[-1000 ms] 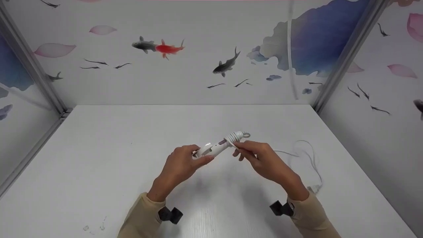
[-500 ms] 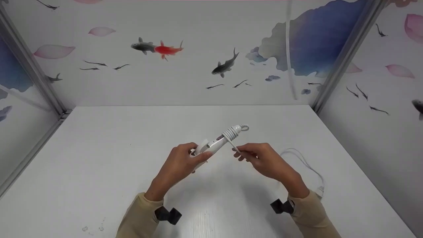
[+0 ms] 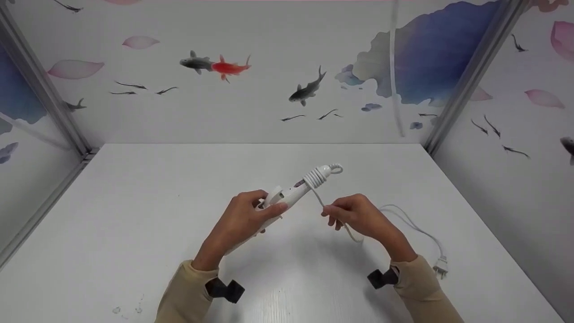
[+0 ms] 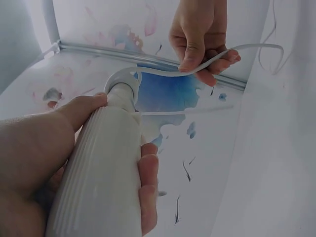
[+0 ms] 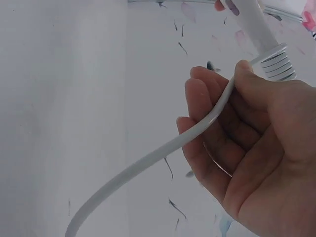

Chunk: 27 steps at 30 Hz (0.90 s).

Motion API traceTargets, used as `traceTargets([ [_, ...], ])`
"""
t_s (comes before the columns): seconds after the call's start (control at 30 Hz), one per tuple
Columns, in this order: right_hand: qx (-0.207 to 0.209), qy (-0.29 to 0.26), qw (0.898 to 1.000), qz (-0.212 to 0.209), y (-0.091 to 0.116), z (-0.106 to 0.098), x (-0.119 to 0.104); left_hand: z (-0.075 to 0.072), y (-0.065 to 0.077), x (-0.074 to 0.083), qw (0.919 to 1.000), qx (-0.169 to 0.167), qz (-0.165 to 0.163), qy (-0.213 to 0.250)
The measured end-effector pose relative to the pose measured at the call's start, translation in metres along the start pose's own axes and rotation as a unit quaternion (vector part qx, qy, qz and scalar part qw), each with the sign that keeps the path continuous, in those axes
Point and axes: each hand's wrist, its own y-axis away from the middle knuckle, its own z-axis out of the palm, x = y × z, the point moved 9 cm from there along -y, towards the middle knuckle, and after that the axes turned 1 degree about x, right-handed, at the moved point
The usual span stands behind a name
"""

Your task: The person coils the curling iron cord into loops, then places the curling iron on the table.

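A white curling iron [image 3: 293, 196] slants up to the right above the table, its lever and a purple switch showing. My left hand [image 3: 245, 214] grips its body; in the left wrist view the ribbed white body [image 4: 106, 173] lies between thumb and fingers. Several turns of white cord [image 3: 316, 178] are wound round the handle's end, just below the looped cord outlet. My right hand [image 3: 358, 216] pinches the cord a little below these turns. In the right wrist view the cord [image 5: 148, 160] runs from under the thumb across the fingers and hangs away.
The loose cord trails over the white table [image 3: 134, 224] to the right, ending in a two-pin plug [image 3: 441, 265] beside the right forearm. Printed panels with fish stand behind and at both sides, with metal posts [image 3: 475, 76] at the corners.
The curling iron has been raised and moved slightly away. My right hand has drawn down from the wound turns, so a longer stretch of cord shows. The plug has slid nearer to me.
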Motion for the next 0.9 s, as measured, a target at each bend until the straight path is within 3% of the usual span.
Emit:
traceTargets([
  [0.17, 0.003, 0.001, 1.0, 0.021, -0.002, 0.002, 0.005, 0.004, 0.0, 0.0, 0.9997, -0.023, 0.006, 0.001],
  [0.3, 0.011, 0.003, 0.999, 0.04, -0.003, 0.001, 0.013, 0.009, 0.001, 0.003, 0.9972, -0.064, 0.036, -0.01],
  [0.4, 0.012, -0.021, 1.0, 0.018, -0.001, 0.0, 0.011, 0.015, 0.003, 0.009, 0.9921, -0.098, 0.073, -0.025],
  [0.53, 0.023, 0.004, 0.998, -0.053, 0.001, -0.004, -0.004, 0.021, 0.007, 0.015, 0.9836, -0.126, 0.115, -0.058],
  [0.63, 0.048, 0.023, 0.998, -0.038, 0.002, -0.009, -0.005, 0.024, 0.009, 0.014, 0.9796, -0.14, 0.122, -0.077],
  [0.77, 0.067, -0.012, 0.998, 0.017, 0.002, -0.012, 0.002, 0.03, 0.01, 0.009, 0.9756, -0.161, 0.113, -0.098],
  [0.9, 0.07, 0.001, 0.997, 0.015, 0.002, -0.011, 0.002, 0.035, 0.009, 0.004, 0.9716, -0.173, 0.106, -0.122],
])
